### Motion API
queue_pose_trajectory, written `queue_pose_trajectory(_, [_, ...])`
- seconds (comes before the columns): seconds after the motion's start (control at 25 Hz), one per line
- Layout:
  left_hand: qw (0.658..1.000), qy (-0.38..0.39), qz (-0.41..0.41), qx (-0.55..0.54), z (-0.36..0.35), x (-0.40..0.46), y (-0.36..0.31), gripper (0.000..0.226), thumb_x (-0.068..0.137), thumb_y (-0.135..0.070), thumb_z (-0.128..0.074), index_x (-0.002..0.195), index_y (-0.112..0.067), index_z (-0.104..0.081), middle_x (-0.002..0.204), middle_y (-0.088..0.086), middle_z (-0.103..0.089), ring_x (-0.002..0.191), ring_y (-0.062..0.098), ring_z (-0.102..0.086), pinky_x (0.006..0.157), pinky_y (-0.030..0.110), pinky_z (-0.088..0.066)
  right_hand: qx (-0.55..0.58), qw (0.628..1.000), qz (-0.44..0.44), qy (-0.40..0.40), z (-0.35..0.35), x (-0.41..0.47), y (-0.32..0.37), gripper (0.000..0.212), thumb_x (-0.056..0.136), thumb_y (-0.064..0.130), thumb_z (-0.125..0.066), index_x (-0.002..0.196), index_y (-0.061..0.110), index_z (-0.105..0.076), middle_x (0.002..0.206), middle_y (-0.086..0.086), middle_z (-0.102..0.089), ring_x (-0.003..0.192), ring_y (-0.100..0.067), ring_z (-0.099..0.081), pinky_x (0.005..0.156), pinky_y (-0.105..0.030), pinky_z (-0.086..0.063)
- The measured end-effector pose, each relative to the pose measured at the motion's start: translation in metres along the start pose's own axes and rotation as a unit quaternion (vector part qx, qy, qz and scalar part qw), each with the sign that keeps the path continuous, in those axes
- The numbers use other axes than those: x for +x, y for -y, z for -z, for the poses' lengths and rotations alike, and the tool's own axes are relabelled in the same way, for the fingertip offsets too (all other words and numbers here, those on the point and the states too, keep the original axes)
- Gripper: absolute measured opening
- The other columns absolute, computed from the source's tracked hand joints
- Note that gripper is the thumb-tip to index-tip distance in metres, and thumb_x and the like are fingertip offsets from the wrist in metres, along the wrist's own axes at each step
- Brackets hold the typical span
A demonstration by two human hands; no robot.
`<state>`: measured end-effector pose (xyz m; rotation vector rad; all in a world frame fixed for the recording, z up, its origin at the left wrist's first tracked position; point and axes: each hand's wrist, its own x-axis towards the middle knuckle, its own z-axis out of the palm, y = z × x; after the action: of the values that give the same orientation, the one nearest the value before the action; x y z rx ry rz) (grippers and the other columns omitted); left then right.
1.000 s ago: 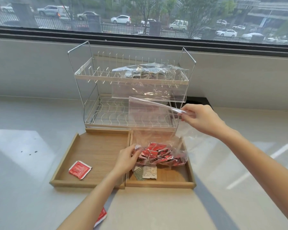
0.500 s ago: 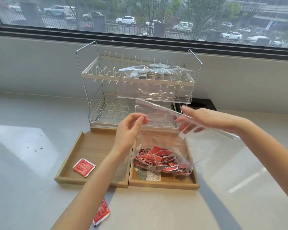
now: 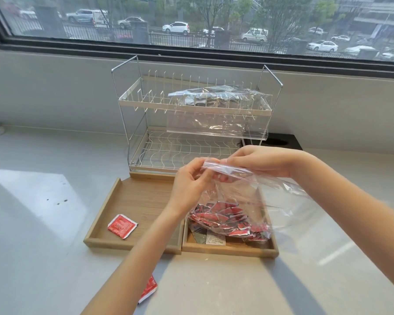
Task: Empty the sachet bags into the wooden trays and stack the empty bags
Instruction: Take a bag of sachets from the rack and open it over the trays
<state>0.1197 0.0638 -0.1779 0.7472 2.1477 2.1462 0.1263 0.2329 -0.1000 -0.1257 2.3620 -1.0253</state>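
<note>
Countertop (image 3: 55,258) nearest the person carries one stray red sachet (image 3: 148,289) at about 7 o'clock of the trays, half hidden by the forearm. Next out, two wooden trays sit side by side: the left tray (image 3: 132,196) holds a single red packet (image 3: 122,226) at its 7 o'clock corner, and the right tray (image 3: 230,248) bears the clear bag (image 3: 271,201), its belly of red sachets (image 3: 225,219) resting over two loose pale packets (image 3: 214,238). Above it, left hand (image 3: 191,185) and right hand (image 3: 262,160) both pinch the bag's sealed mouth strip, fingers closed on the plastic. Judgement: the step in hand is opening the seal. It would go best with thumbs set close together at the strip's middle, pulling the two lips apart evenly while the load rests in the tray, so nothing spills toward 3 o'clock. Farther off at 12 o'clock, the wire rack (image 3: 132,105) holds another filled bag (image 3: 214,98) on its upper tier, not yet emptied. Beyond is the window.
</note>
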Motion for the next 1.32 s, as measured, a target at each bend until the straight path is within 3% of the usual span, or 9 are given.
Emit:
queue_pose_trajectory(0.12, [1.000,-0.003,0.001,-0.003,-0.003,-0.001,-0.001,0.016,0.084,-0.009,-0.057,0.088,-0.023,-0.064,0.093,0.001,-0.065,0.079,-0.002,-0.062,0.066,0.012,-0.051,0.056,0.998,-0.001,0.018,0.000,0.000,-0.002,0.041,0.073,0.049,-0.057,0.089,0.015,-0.072,0.087,-0.011,-0.062,0.078,-0.026,-0.047,0.075,-0.036,-0.040])
queue_pose_trajectory(0.28, [1.000,-0.019,0.006,0.002,-0.004,-0.001,-0.001,0.022,0.084,-0.008,-0.059,0.085,-0.029,-0.064,0.097,0.002,-0.064,0.079,-0.003,-0.061,0.066,0.013,-0.051,0.081,0.997,0.010,0.007,0.003,0.001,-0.010,0.022,0.090,0.024,-0.051,0.097,0.013,-0.069,0.094,-0.005,-0.059,0.090,-0.023,-0.041,0.085,-0.036,-0.036])
queue_pose_trajectory(0.48, [1.000,-0.019,0.004,0.017,-0.003,-0.001,-0.002,0.014,0.080,-0.014,-0.064,0.086,-0.024,-0.057,0.084,-0.008,-0.061,0.076,0.000,-0.059,0.067,0.015,-0.050,0.095,0.995,0.018,0.013,-0.004,-0.003,-0.005,0.034,0.092,0.024,-0.048,0.113,0.001,-0.062,0.081,-0.009,-0.053,0.061,-0.007,-0.042,0.059,-0.012,-0.038])
queue_pose_trajectory(0.56, [0.999,-0.030,0.015,0.041,-0.003,-0.002,0.000,0.018,0.077,-0.016,-0.067,0.081,-0.026,-0.053,0.080,-0.010,-0.059,0.075,0.003,-0.056,0.069,0.019,-0.050,0.088,0.996,0.017,0.025,-0.005,-0.001,-0.005,0.031,0.092,0.024,-0.049,0.111,0.005,-0.064,0.093,-0.021,-0.060,0.076,-0.016,-0.048,0.071,-0.020,-0.040])
queue_pose_trajectory(0.64, [0.998,-0.032,0.032,0.036,-0.003,-0.003,-0.001,0.018,0.075,-0.015,-0.068,0.076,-0.024,-0.052,0.075,-0.008,-0.058,0.067,-0.002,-0.055,0.063,0.015,-0.049,0.065,0.998,0.012,0.021,-0.008,-0.001,-0.006,0.026,0.089,0.028,-0.053,0.105,0.013,-0.067,0.096,-0.011,-0.065,0.087,-0.021,-0.050,0.080,-0.029,-0.040])
queue_pose_trajectory(0.8, [0.999,-0.022,0.045,0.011,-0.002,-0.004,-0.004,0.013,0.077,-0.012,-0.066,0.070,-0.018,-0.056,0.071,-0.003,-0.060,0.060,-0.006,-0.056,0.058,0.008,-0.047,0.042,0.999,0.013,-0.030,-0.010,0.001,-0.006,0.014,0.084,0.031,-0.059,0.087,0.024,-0.070,0.063,0.016,-0.065,0.061,-0.001,-0.054,0.057,-0.011,-0.042])
queue_pose_trajectory(0.96, [0.999,-0.003,0.045,-0.014,0.001,-0.007,-0.004,0.010,0.079,-0.007,-0.064,0.075,-0.017,-0.061,0.071,-0.006,-0.062,0.061,-0.007,-0.059,0.057,0.008,-0.046,0.040,0.997,0.023,-0.066,-0.011,0.000,-0.006,0.013,0.076,0.035,-0.067,0.081,0.023,-0.071,0.069,0.013,-0.066,0.067,-0.005,-0.059,0.067,-0.020,-0.045])
queue_pose_trajectory(1.2, [0.999,0.026,0.020,-0.005,0.005,-0.008,-0.007,0.018,0.082,-0.003,-0.059,0.085,-0.020,-0.062,0.079,-0.007,-0.064,0.068,-0.006,-0.060,0.063,0.009,-0.048,0.047,0.992,0.034,-0.113,-0.011,-0.001,0.001,0.008,0.073,0.031,-0.071,0.074,0.023,-0.070,0.056,0.015,-0.060,0.048,0.003,-0.050,0.047,-0.010,-0.037])
queue_pose_trajectory(1.32, [0.999,0.028,0.025,-0.016,0.003,-0.010,-0.008,0.016,0.081,-0.004,-0.059,0.085,-0.019,-0.062,0.080,-0.006,-0.063,0.069,-0.006,-0.060,0.063,0.009,-0.048,0.023,0.990,0.040,-0.133,-0.013,-0.001,0.002,0.009,0.074,0.032,-0.071,0.073,0.023,-0.070,0.062,0.012,-0.062,0.056,-0.001,-0.052,0.054,-0.013,-0.040])
